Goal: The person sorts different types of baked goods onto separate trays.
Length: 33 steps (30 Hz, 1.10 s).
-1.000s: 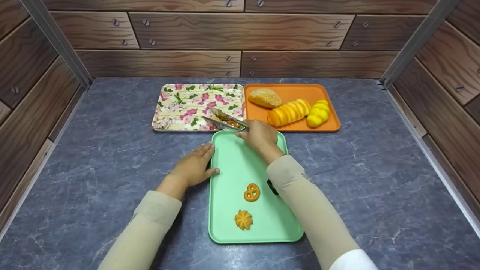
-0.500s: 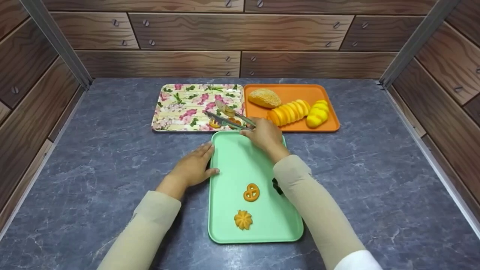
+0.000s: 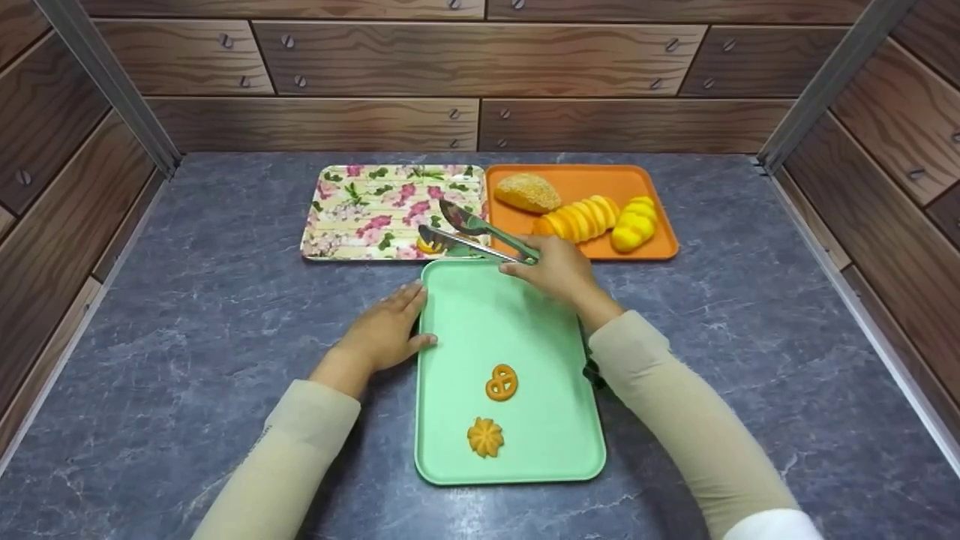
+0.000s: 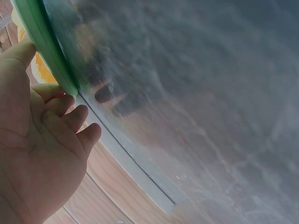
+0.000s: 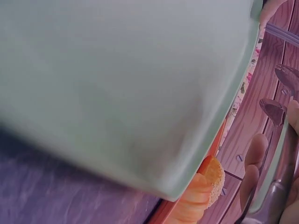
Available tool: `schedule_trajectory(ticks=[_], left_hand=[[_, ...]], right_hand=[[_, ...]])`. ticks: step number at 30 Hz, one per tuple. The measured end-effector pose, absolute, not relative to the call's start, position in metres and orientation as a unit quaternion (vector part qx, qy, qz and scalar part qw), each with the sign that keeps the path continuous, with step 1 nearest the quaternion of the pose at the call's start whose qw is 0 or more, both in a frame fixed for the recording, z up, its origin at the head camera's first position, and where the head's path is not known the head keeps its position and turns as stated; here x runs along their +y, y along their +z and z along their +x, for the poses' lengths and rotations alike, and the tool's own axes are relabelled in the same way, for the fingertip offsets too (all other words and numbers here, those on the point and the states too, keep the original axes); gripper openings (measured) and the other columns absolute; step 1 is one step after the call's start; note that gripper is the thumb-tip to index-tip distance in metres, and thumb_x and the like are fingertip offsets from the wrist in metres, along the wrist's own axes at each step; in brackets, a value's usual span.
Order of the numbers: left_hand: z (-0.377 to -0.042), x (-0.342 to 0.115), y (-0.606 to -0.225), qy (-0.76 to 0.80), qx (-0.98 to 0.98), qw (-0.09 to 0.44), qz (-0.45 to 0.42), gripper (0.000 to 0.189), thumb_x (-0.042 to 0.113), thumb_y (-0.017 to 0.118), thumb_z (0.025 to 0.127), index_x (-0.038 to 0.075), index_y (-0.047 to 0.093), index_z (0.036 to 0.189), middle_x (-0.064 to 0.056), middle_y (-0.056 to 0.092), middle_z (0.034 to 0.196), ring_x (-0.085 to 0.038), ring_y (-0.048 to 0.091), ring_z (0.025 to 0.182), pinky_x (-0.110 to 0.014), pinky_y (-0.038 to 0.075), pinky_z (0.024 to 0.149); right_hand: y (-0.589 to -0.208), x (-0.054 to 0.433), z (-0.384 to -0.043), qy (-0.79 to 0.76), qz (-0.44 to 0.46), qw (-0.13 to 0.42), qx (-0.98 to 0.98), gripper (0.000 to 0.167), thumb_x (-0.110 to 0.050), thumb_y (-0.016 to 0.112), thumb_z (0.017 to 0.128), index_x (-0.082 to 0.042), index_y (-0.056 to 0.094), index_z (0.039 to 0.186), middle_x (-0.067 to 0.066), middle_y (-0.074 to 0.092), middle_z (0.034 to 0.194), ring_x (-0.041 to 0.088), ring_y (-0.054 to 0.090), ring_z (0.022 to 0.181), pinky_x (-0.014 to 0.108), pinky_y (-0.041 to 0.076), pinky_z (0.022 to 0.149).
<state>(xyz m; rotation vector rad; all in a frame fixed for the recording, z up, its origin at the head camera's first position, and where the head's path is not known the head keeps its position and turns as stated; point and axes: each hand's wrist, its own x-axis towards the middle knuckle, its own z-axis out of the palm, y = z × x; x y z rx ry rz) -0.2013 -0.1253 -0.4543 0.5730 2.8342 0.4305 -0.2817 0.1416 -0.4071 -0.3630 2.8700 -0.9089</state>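
Observation:
My right hand (image 3: pixel 559 270) grips metal tongs (image 3: pixel 511 241) over the front right corner of the floral tray (image 3: pixel 341 202). The tongs' two arms are spread, with no food visible between their tips. A small yellow-orange piece (image 3: pixel 430 245) lies on the floral tray, partly covered by the lower tip. My left hand (image 3: pixel 386 330) rests along the left edge of the green tray (image 3: pixel 465 322), fingers fairly straight and thumb on the rim. Seen from the left wrist, the fingertips meet the green rim (image 4: pixel 49 49). On the green tray lie a pretzel (image 3: pixel 502 382) and a flower-shaped cookie (image 3: pixel 486 437).
Beside the floral tray sits an orange tray (image 3: pixel 667 249) with a sesame bun (image 3: pixel 528 193), a sliced orange-yellow loaf (image 3: pixel 581 219) and a yellow twisted bread (image 3: pixel 634 225). Wood-patterned walls (image 3: pixel 480 60) enclose the dark marbled table (image 3: pixel 210 300) at the back and sides.
My right hand has drawn to the right with the tongs, whose arms now stand wider apart. The yellow-orange piece has come into view. My left hand has stayed at the green tray's edge.

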Motion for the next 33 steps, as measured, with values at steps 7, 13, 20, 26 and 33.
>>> schedule_trajectory(ticks=[7, 13, 20, 26, 33], left_hand=[[-0.2, -0.125, -0.455, 0.143, 0.964, 0.111, 0.196, 0.078, 0.047, 0.052, 0.095, 0.003, 0.02, 0.152, -0.011, 0.013, 0.157, -0.032, 0.016, 0.142, -0.047, 0.02, 0.113], [-0.199, -0.124, -0.455, 0.145, 0.964, 0.115, 0.19, 0.078, 0.046, 0.053, 0.095, 0.003, 0.02, 0.152, -0.011, 0.013, 0.158, -0.032, 0.016, 0.142, -0.047, 0.019, 0.114], [-0.203, -0.126, -0.452, 0.143, 0.964, 0.113, 0.194, 0.078, 0.046, 0.052, 0.096, 0.003, 0.019, 0.152, -0.012, 0.013, 0.158, -0.032, 0.015, 0.142, -0.047, 0.018, 0.114], [-0.201, -0.126, -0.454, 0.149, 0.964, 0.103, 0.197, 0.078, 0.046, 0.053, 0.096, 0.002, 0.021, 0.151, -0.012, 0.014, 0.157, -0.033, 0.016, 0.141, -0.047, 0.019, 0.113], [-0.201, -0.126, -0.455, 0.146, 0.965, 0.102, 0.192, 0.078, 0.047, 0.053, 0.095, 0.004, 0.021, 0.152, -0.01, 0.014, 0.157, -0.032, 0.017, 0.141, -0.048, 0.021, 0.113]], right_hand=[[-0.403, 0.16, -0.266, -0.314, -0.161, 0.061, 0.934, 0.064, -0.047, 0.073, 0.081, -0.013, 0.058, 0.134, 0.005, 0.068, 0.099, 0.017, 0.044, 0.062, 0.031, 0.038, 0.055], [-0.404, 0.182, -0.253, -0.335, -0.215, 0.048, 0.916, 0.06, -0.039, 0.076, 0.08, -0.01, 0.061, 0.13, -0.001, 0.069, 0.089, 0.013, 0.045, 0.058, 0.028, 0.039, 0.051], [-0.407, 0.209, -0.244, -0.35, -0.246, 0.063, 0.902, 0.06, -0.034, 0.079, 0.079, -0.004, 0.062, 0.128, 0.003, 0.07, 0.093, 0.015, 0.051, 0.063, 0.028, 0.044, 0.054], [-0.41, 0.225, -0.235, -0.37, -0.285, 0.112, 0.877, 0.061, -0.032, 0.079, 0.078, -0.001, 0.06, 0.128, 0.004, 0.072, 0.093, 0.015, 0.062, 0.069, 0.026, 0.051, 0.057], [-0.408, 0.238, -0.231, -0.372, -0.354, 0.162, 0.843, 0.054, -0.026, 0.082, 0.076, -0.002, 0.066, 0.121, 0.006, 0.071, 0.093, 0.014, 0.061, 0.069, 0.025, 0.052, 0.058]])
